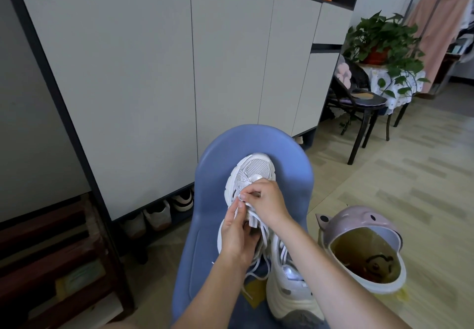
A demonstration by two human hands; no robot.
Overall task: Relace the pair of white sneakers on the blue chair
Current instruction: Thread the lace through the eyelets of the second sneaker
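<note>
A white sneaker (252,172) lies on the blue chair (287,174) with its toe pointing away from me. My left hand (237,236) pinches the tip of a white lace (257,264) near the eyelets on the shoe's left side. My right hand (266,200) rests over the tongue, its fingers curled on the lace beside the left fingertips. Loose lace loops trail down between my forearms. The second white sneaker (289,290) stands at the chair's near right edge, partly behind my right forearm.
A pink open-topped bin (364,228) stands on the floor right of the chair. A tall white cabinet (154,72) rises behind, with shoes (159,215) under it. A dark chair (359,102) and a potted plant (382,41) stand further right. Wooden shelving (51,264) is at left.
</note>
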